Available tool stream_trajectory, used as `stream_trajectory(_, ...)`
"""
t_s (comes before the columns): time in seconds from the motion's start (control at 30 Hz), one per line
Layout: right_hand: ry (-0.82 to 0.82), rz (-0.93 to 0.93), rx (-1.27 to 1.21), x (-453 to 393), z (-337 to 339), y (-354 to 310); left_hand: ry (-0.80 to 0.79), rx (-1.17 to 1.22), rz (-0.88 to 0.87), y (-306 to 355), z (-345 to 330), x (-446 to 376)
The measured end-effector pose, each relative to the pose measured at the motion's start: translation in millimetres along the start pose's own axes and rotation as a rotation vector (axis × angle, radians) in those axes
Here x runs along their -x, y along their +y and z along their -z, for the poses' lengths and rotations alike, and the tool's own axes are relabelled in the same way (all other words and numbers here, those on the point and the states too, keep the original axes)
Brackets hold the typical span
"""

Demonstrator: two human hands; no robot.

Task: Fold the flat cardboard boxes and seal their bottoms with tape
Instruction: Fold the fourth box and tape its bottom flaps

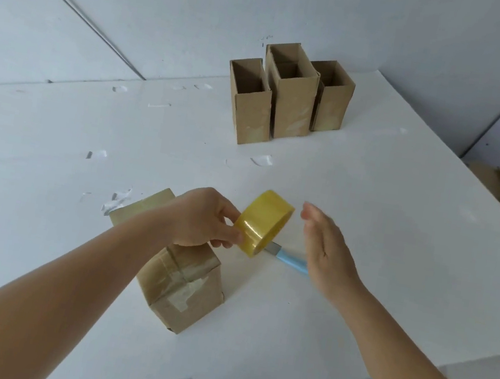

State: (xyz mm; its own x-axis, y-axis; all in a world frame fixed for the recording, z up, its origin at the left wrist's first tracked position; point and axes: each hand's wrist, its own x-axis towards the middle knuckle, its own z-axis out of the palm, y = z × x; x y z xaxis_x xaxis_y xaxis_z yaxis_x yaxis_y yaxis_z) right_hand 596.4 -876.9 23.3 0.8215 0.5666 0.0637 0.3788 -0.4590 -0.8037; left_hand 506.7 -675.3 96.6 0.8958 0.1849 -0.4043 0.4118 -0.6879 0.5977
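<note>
The white worktop (370, 208) carried three upright open-topped cardboard boxes (289, 97) standing side by side at its far side. Nearer, a taped box (183, 290) sat with its sealed bottom up, partly under the left forearm. The left hand (204, 218) gripped a yellow tape roll (263, 222) by its edge, above the worktop. The right hand (327, 250) was open and empty, just beside the roll. A blue-handled knife (288, 257) lay beneath them, among scattered tape scraps (261, 160).
</note>
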Motion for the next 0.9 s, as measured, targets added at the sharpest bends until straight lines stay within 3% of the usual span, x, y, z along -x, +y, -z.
stream_trajectory(0.17, -0.248, 0.018, 0.497, 22, -24, 53, 0.039, 0.041, -0.001, 1, -3, 3)
stream_trajectory(0.3, -0.184, 0.032, 0.635, 28, -32, 57, 0.055, 0.054, 0.007, 2, -4, 5)
stream_trajectory(0.57, -0.217, -0.050, 0.514, 44, -25, 39, 0.107, 0.051, 0.013, 1, -8, 7)
stream_trajectory(0.9, -0.046, -0.188, 0.329, 71, 11, 28, 0.181, 0.122, -0.036, -1, -11, 9)
